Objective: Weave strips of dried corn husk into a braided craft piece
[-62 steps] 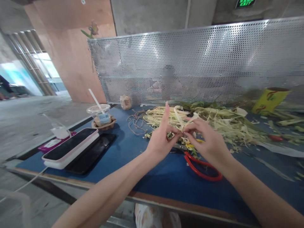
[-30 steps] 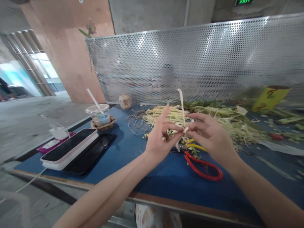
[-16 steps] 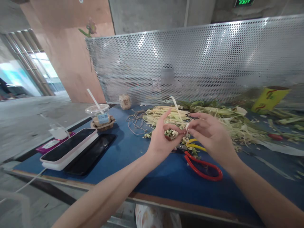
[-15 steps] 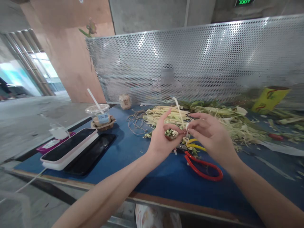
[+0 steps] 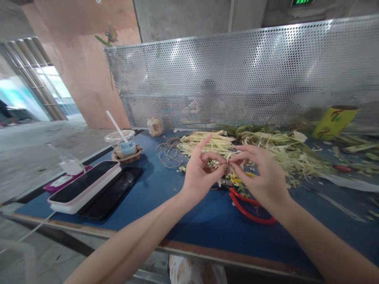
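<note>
My left hand (image 5: 199, 173) and my right hand (image 5: 260, 173) meet above the blue table, thumb and forefinger of each pinched together. Between the fingertips is a thin pale husk strip (image 5: 228, 156), mostly hidden by the fingers. Below the hands lie scissors with red loop handles (image 5: 251, 218) and a tool with yellow handles (image 5: 236, 178), partly covered by my right hand. Behind the left fingers is a bundle of pale folded husks (image 5: 209, 141). Beyond the right hand spreads a heap of shredded green husks (image 5: 286, 154).
To the left are a phone on a white block (image 5: 85, 185), a black phone (image 5: 114, 193), and a drink cup with straw (image 5: 121, 144). Brown twine (image 5: 168, 154) lies coiled near the husks. A perforated metal screen (image 5: 189, 79) and a yellow container (image 5: 334, 122) stand behind.
Both hands have shifted slightly left, fingertips closer together. The pale strip that stood up above the fingers no longer shows its long upright end. The view has moved a little.
</note>
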The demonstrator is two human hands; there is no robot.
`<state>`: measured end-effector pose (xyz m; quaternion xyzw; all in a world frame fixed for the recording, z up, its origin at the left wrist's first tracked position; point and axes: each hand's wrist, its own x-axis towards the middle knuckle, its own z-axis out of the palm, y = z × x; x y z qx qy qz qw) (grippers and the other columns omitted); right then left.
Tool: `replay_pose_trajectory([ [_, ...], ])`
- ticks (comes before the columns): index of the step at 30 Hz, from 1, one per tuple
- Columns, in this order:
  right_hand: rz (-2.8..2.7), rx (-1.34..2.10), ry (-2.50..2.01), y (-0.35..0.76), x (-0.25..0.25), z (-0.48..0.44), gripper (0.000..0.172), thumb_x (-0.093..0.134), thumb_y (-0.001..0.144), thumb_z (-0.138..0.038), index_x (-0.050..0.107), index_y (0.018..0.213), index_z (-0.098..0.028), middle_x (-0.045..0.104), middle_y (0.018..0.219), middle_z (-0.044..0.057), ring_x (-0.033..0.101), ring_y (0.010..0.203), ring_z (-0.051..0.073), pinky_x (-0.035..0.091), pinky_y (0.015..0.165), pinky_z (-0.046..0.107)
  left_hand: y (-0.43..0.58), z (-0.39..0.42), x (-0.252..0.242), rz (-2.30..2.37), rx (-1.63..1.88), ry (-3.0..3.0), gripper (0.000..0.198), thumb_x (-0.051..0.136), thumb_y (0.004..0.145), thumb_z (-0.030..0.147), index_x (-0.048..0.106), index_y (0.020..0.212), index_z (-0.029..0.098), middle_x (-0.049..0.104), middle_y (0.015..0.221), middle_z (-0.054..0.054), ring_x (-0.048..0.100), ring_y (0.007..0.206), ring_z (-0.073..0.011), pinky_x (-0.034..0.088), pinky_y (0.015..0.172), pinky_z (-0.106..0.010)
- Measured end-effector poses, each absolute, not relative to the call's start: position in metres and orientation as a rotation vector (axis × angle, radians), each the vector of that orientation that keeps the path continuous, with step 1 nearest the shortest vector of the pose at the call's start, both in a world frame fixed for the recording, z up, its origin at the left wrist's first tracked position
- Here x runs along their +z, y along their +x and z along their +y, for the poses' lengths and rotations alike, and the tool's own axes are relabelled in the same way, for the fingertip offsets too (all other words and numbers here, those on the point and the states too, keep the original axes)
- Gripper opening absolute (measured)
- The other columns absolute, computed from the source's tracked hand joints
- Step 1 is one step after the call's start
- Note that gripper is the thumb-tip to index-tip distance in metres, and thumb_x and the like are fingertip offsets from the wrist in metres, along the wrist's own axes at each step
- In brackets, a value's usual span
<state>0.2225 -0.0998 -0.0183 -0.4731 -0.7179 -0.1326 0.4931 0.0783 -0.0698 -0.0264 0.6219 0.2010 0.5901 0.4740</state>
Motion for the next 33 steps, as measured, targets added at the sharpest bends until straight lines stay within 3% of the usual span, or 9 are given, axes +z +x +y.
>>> replay_pose_trajectory([
  [7, -1.695, -0.257, -1.192, 0.224, -0.020, -0.100, 0.028, 0.056, 0.076, -0.024, 0.052, 0.104, -0.024, 0.062, 0.105, 0.006, 0.062, 0.071, 0.015, 0.050, 0.061, 0.029, 0.078, -0.074, -0.024, 0.557, 1.444, 1.552, 0.084, 0.063, 0.068, 0.014, 0.015, 0.136, 0.025, 0.061, 0.073, 0.001, 0.062, 0.072, -0.0148, 0.057, 0.054, -0.022],
  [14, -1.722, -0.094, -1.175, 0.221, -0.016, -0.104, 0.023, 0.053, 0.077, -0.022, 0.053, 0.099, -0.022, 0.067, 0.081, 0.003, 0.063, 0.069, 0.016, 0.051, 0.061, 0.028, 0.076, -0.073, -0.025, 0.618, 1.491, 1.548, 0.088, 0.065, 0.067, 0.016, 0.013, 0.138, 0.025, 0.063, 0.073, 0.000, 0.063, 0.070, -0.0161, 0.056, 0.044, -0.020],
  [26, -1.564, 0.536, -1.000, 0.219, -0.018, -0.096, 0.031, 0.062, 0.072, -0.024, 0.048, 0.099, -0.020, 0.062, 0.074, 0.001, 0.062, 0.073, 0.016, 0.054, 0.068, 0.031, 0.075, -0.074, -0.027, 0.678, 1.499, 1.643, 0.084, 0.064, 0.070, 0.019, 0.015, 0.137, 0.028, 0.064, 0.074, 0.001, 0.063, 0.065, -0.0142, 0.055, 0.043, -0.019],
  [33, -1.533, 0.393, -0.930, 0.218, -0.021, -0.094, 0.037, 0.060, 0.073, -0.021, 0.041, 0.105, -0.022, 0.061, 0.087, 0.005, 0.062, 0.079, 0.017, 0.054, 0.071, 0.034, 0.076, -0.071, -0.030, 0.712, 1.505, 1.680, 0.082, 0.064, 0.069, 0.019, 0.017, 0.136, 0.028, 0.065, 0.074, 0.001, 0.062, 0.063, -0.0124, 0.055, 0.043, -0.018],
])
